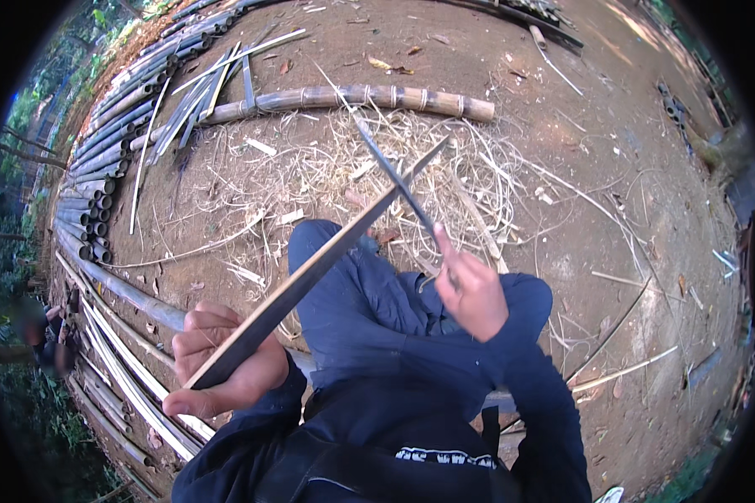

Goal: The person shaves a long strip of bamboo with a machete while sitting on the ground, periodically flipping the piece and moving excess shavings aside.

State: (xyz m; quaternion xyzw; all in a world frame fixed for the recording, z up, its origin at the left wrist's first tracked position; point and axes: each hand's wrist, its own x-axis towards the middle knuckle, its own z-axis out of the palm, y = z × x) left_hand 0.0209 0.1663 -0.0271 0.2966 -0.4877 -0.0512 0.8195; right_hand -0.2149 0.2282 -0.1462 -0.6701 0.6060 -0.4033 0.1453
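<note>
My left hand (pixel 231 359) is wrapped round the lower end of a long bamboo strip (pixel 310 270), dark on its face and pale along one edge. The strip slants up and away to the right over my bent leg. In my closed right hand (pixel 476 295) is a long, narrow-bladed knife (pixel 382 161), its handle mostly hidden by the fingers. The index finger stretches along the knife. Pointing up and left, the blade crosses the strip near its far end; whether it bites into the bamboo, I cannot tell.
Pale curled shavings (pixel 478 180) cover the ground ahead. Beyond them lies a thick bamboo pole (pixel 369 97), with split strips (pixel 195 105) across its left part. Cut bamboo poles (pixel 101 172) are stacked at the left, and a blurred person (pixel 49 339) is at the far left.
</note>
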